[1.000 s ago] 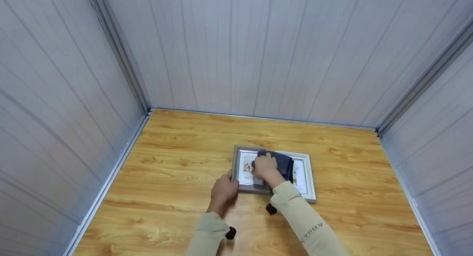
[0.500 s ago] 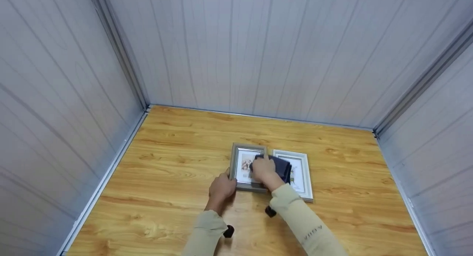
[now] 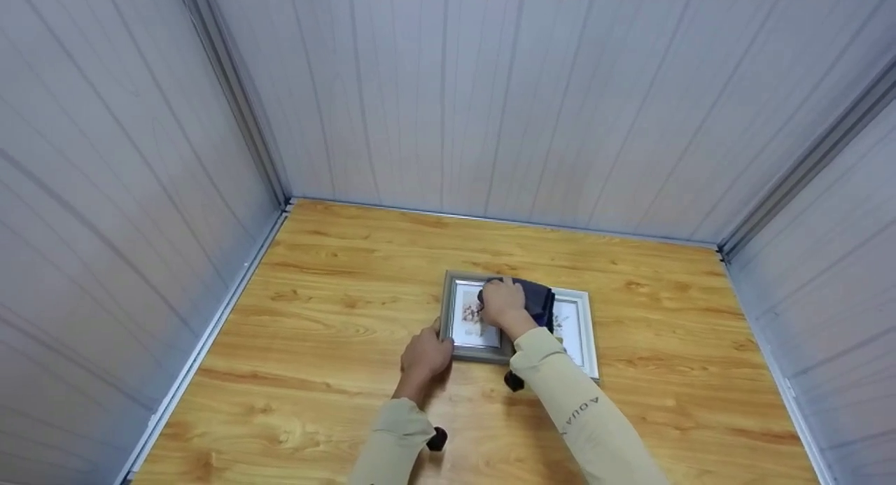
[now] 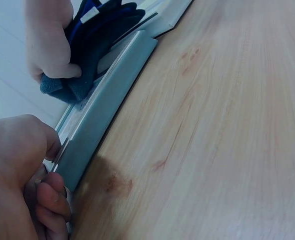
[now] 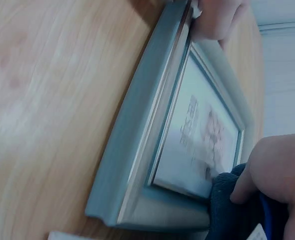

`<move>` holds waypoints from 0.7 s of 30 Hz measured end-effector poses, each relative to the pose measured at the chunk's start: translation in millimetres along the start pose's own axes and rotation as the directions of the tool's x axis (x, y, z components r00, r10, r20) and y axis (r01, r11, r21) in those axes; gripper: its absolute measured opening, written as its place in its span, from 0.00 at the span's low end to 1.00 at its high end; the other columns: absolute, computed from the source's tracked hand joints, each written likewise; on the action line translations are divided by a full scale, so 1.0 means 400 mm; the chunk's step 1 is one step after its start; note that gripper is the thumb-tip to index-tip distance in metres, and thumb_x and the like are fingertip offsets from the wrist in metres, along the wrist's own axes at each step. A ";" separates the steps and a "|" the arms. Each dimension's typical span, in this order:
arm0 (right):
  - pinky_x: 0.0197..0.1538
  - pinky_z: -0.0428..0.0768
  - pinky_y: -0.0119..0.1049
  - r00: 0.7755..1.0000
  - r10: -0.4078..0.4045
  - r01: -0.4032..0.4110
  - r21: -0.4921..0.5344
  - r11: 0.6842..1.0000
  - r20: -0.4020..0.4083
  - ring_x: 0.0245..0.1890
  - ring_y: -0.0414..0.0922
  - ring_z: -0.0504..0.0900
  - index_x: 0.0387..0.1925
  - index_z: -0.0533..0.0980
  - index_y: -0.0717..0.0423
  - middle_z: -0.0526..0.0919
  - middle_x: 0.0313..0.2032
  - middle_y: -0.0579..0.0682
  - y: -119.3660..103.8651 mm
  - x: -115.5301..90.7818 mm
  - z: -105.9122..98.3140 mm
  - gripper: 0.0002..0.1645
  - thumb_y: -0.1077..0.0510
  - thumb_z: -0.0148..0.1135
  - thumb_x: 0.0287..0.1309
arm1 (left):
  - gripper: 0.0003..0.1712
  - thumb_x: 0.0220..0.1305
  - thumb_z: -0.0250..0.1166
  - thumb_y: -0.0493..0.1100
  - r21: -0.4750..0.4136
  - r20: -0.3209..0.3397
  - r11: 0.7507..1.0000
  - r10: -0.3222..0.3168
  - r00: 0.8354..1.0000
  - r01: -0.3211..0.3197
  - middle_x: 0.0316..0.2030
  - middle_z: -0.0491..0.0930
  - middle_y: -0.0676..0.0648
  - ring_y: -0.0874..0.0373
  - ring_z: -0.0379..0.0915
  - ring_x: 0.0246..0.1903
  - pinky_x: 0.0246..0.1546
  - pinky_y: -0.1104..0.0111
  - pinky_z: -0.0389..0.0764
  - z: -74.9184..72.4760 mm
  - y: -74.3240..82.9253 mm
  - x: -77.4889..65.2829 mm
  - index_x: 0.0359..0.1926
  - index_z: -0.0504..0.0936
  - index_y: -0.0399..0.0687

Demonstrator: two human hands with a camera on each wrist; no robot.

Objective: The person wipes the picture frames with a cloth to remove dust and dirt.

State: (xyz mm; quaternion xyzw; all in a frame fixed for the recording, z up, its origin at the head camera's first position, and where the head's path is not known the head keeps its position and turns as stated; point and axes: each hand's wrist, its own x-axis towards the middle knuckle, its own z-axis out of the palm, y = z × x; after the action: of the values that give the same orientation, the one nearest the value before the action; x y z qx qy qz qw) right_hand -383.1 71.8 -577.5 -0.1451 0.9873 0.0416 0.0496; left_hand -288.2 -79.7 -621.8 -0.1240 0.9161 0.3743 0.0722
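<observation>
"Plank-patterned panel walls (image 3: pixel 448 93) close in the wood-grain desk (image 3: pixel 336 317). What lies on it?"

"Mainly the grey frame (image 3: pixel 477 353), flat with its face up. Just to its right is a white frame (image 3: pixel 586 334); whether the two touch I can't tell, since the dark blue cloth (image 3: pixel 537 303) covers the place where they would meet."

"Where exactly is that cloth?"

"Over the grey frame's right part, bunched and folded, reaching across to the white one. A pale label (image 4: pixel 90 15) shows among its folds, too small to read."

"And the hands?"

"The right hand (image 3: pixel 502 303) has its grip closed around the cloth, on top of the grey frame; some fingertips are buried in the fabric. The left hand (image 3: pixel 425 352) pinches the grey frame's near left corner, thumb and fingers curled about the edge."

"Can you make out the print (image 3: pixel 472 311)?"

"Only partly: a brownish cluster with lettering below, blurred in the right wrist view. The white frame's own picture is half hidden by cloth and sleeve."

"Anything nearer than the grey frame?"

"Two pale sleeves (image 3: pixel 395 436), cut off at the bottom, dark letters along the right one, and a black knob (image 3: pixel 437 439) beside each cuff."
</observation>
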 end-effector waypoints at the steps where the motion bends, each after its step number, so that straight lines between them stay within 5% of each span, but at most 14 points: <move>1: 0.49 0.63 0.50 1.000 0.003 -0.003 -0.007 1.000 0.013 0.54 0.52 0.62 0.44 0.76 0.52 0.74 0.48 0.50 0.002 0.001 0.002 0.23 0.46 0.60 0.46 | 0.26 0.54 0.52 0.53 0.003 0.001 1.000 -0.004 1.000 0.004 0.25 0.74 0.51 0.55 0.68 0.21 0.15 0.63 0.64 0.002 -0.001 -0.001 0.56 0.71 0.56; 7: 0.47 0.66 0.49 0.998 -0.040 0.041 -0.016 0.999 0.056 0.50 0.52 0.66 0.46 0.74 0.53 0.74 0.48 0.51 0.001 0.015 0.010 0.25 0.45 0.59 0.47 | 0.26 0.53 0.53 0.52 0.017 -0.017 1.000 -0.007 1.000 0.007 0.25 0.74 0.50 0.54 0.67 0.21 0.15 0.62 0.63 0.003 -0.010 -0.001 0.55 0.72 0.56; 13: 0.44 0.69 0.49 0.991 0.028 -0.022 -0.044 0.999 0.128 0.52 0.52 0.65 0.44 0.75 0.53 0.74 0.47 0.51 -0.010 0.017 0.000 0.23 0.43 0.54 0.52 | 0.24 0.53 0.52 0.52 0.020 -0.028 1.000 0.021 0.999 -0.021 0.23 0.74 0.51 0.56 0.67 0.20 0.14 0.63 0.63 0.009 -0.014 0.001 0.52 0.73 0.55; 17: 0.40 0.72 0.49 0.986 0.052 -0.045 -0.047 0.998 0.156 0.55 0.52 0.64 0.39 0.77 0.53 0.76 0.45 0.52 -0.023 -0.024 -0.014 0.20 0.44 0.55 0.50 | 0.27 0.53 0.52 0.53 0.018 -0.033 0.999 0.036 0.999 -0.035 0.24 0.74 0.51 0.56 0.68 0.20 0.14 0.63 0.64 0.011 -0.015 0.000 0.56 0.71 0.55; 21: 0.30 0.74 0.45 0.982 0.008 -0.006 -0.007 1.000 0.191 0.38 0.49 0.75 0.25 0.77 0.53 0.78 0.31 0.52 -0.049 -0.102 -0.035 0.15 0.46 0.57 0.45 | 0.29 0.53 0.52 0.53 0.017 -0.033 0.999 0.039 0.999 -0.038 0.28 0.76 0.50 0.55 0.68 0.21 0.15 0.63 0.64 0.007 -0.020 -0.001 0.59 0.68 0.56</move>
State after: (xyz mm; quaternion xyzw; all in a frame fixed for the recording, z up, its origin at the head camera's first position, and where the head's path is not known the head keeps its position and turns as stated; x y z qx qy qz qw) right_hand -339.9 63.2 -560.3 -0.1372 0.9783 0.0588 0.1434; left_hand -285.2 -83.2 -629.1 -0.1119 0.9224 0.3661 0.0505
